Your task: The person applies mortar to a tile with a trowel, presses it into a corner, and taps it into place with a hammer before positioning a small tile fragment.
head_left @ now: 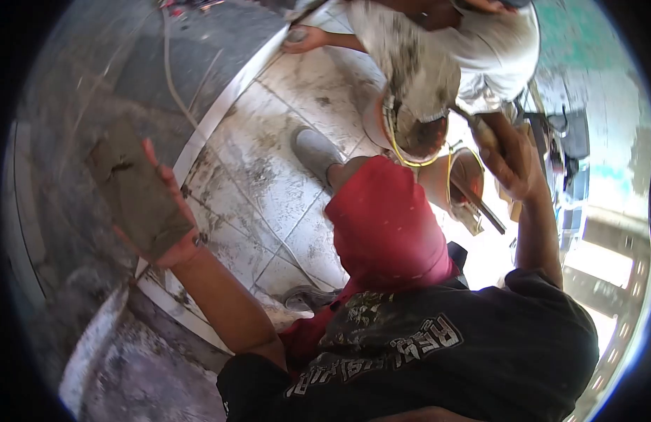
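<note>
My left hand (172,243) supports a flat rectangular tile (139,190) from beneath, its upper face coated in grey-brown mortar with a small gouge. The fingers curl along the tile's edge. On the other side, my right hand (512,158) is closed round the handle of a trowel (427,84). Wet grey mortar covers the trowel's blade, which is held over a bucket (380,119). Inside that bucket some mortar shows, partly hidden by the blade. Beside it, nearer my right forearm, stands a second bucket (441,179) with a long bar-like piece sticking out.
A co-worker in pale clothes (498,53) is close behind the buckets, one hand (304,40) at the white floor edge (230,95). Smeared white floor tiles (269,190) lie under my feet. A cable (172,77) runs over the dark surface at left.
</note>
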`<state>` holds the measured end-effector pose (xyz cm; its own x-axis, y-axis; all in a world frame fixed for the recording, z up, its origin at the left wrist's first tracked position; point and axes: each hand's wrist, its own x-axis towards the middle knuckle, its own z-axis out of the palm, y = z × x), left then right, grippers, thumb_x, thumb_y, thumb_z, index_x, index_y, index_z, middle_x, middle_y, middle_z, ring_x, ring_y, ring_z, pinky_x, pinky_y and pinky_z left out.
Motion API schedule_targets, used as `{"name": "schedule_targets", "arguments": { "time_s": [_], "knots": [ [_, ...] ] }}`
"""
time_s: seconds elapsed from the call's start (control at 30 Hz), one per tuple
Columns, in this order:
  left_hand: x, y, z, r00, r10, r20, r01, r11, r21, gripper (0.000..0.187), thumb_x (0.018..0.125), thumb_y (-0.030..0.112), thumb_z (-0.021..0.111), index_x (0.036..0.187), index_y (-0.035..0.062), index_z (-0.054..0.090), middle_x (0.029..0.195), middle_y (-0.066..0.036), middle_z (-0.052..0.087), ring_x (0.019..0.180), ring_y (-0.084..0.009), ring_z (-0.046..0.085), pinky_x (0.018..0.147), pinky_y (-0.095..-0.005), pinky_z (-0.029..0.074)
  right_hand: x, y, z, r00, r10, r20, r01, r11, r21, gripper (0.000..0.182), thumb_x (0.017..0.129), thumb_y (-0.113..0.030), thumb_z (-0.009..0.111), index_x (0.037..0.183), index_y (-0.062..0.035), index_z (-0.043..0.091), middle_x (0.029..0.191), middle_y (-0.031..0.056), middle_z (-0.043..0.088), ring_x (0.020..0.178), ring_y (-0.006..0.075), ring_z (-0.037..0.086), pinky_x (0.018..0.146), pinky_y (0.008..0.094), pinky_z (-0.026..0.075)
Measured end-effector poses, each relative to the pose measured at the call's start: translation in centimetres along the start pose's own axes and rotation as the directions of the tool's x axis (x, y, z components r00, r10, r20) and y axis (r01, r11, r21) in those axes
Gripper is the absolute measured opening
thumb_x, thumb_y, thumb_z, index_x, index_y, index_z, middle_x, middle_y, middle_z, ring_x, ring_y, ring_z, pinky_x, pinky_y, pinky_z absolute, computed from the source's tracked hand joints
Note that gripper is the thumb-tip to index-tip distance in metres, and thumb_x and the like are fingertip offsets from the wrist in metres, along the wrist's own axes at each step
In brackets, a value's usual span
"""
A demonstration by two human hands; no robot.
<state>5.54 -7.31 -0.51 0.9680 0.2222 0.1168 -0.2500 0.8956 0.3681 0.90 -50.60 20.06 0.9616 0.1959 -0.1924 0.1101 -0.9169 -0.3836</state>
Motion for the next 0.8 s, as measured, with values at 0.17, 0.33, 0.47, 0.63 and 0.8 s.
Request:
{"name": "schedule_targets", "arguments": {
  "time_s": [0.17,0.33,0.47,0.63,0.8],
  "knots": [
    [-0.1,-1.9,0.5,0.998,-0.066,0.013,0.063,0.989,0.137,0.086,0.088,0.040,0.064,0.150,0.0026,0.018,0.155,-0.020,0.021,0.143,-0.0426,0.018,0.100,-0.0433,0.044,-6.8,3.9,0.8,0.782,0.586,0.211,-0.535,0.806,-0.255,0.046,0.083,-0.028,0.054,0.122,-0.0041,0.055,0.084,0.0224,0.065,0.080,0.0386,0.065,0.072,0.0444,0.048],
    [-0.5,-2.7,1.0,0.990,-0.139,-0.010,0.139,0.989,0.049,0.084,0.087,0.032,0.065,0.150,0.0027,0.018,0.156,-0.021,0.016,0.144,-0.0423,0.014,0.103,-0.0465,0.041,-6.1,12.9,8.0,0.795,0.595,0.120,-0.476,0.735,-0.483,0.031,0.092,-0.029,0.048,0.116,-0.0138,0.060,0.098,0.0194,0.067,0.093,0.0351,0.066,0.080,0.0476,0.051],
    [-0.9,-2.2,0.5,0.985,-0.168,-0.040,0.167,0.986,-0.011,0.082,0.086,0.022,0.067,0.150,0.0039,0.019,0.157,-0.022,0.012,0.145,-0.0416,0.011,0.106,-0.0491,0.037,-0.8,16.5,10.5,0.753,0.622,0.213,-0.399,0.690,-0.603,0.026,0.094,-0.026,0.047,0.110,-0.0120,0.062,0.095,0.0173,0.068,0.094,0.0330,0.067,0.080,0.0463,0.052],
    [-1.4,-2.0,0.4,0.982,-0.185,-0.040,0.184,0.983,-0.016,0.082,0.086,0.021,0.066,0.150,0.0041,0.020,0.157,-0.021,0.014,0.145,-0.0411,0.014,0.107,-0.0485,0.036,0.2,17.4,12.2,0.799,0.548,0.247,-0.303,0.723,-0.621,0.024,0.091,-0.022,0.054,0.112,-0.0125,0.060,0.098,0.0131,0.069,0.092,0.0313,0.068,0.076,0.0442,0.054],
    [-1.5,-2.3,0.4,0.985,-0.170,-0.030,0.170,0.985,-0.002,0.080,0.087,0.022,0.066,0.150,0.0041,0.020,0.157,-0.020,0.015,0.144,-0.0412,0.015,0.107,-0.0477,0.037,-0.2,18.2,13.1,0.832,0.456,0.317,-0.193,0.773,-0.604,0.026,0.088,-0.020,0.055,0.113,-0.0139,0.060,0.098,0.0133,0.068,0.091,0.0309,0.068,0.076,0.0435,0.055]
  ]
}}
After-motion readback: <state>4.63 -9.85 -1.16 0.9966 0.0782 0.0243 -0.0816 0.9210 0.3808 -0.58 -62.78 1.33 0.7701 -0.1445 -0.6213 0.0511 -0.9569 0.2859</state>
